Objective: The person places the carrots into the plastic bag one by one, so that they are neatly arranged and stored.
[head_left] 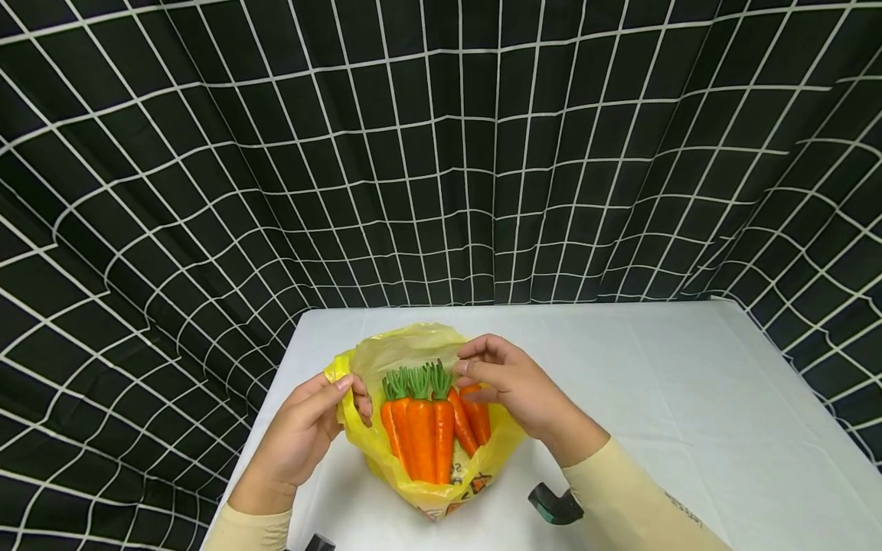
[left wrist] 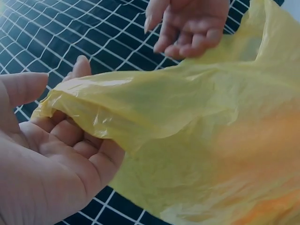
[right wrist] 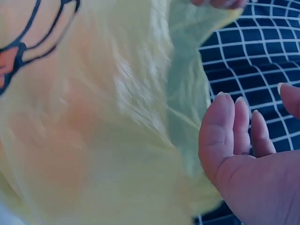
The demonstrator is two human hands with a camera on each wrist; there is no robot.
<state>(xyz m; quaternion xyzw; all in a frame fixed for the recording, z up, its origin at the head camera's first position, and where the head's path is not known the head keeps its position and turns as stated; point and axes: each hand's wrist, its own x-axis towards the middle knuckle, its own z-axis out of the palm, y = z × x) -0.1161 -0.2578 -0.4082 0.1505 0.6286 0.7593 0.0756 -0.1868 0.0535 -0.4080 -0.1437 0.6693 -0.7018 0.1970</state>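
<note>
A yellow plastic bag (head_left: pixel 501 451) with dark printing stands on the white table, its mouth wide apart. Inside it lie several orange carrots (head_left: pixel 422 440) with trimmed green tops; their lower ends sit toward the front. My left hand (head_left: pixel 299 428) holds the bag's left rim, and the left wrist view shows the film (left wrist: pixel 187 117) draped over its bent fingers. Over the right side of the mouth, my right hand (head_left: pixel 513 383) hovers with loosely bent fingers and holds nothing. In the right wrist view its fingers (right wrist: pixel 218 124) are beside the bag's edge.
A white cloth covers the table (head_left: pixel 661 383), which stretches right and back from the bag. Black curtains (head_left: pixel 441 153) with a white grid enclose the back and sides. A small dark device (head_left: pixel 555 505) is near the right forearm.
</note>
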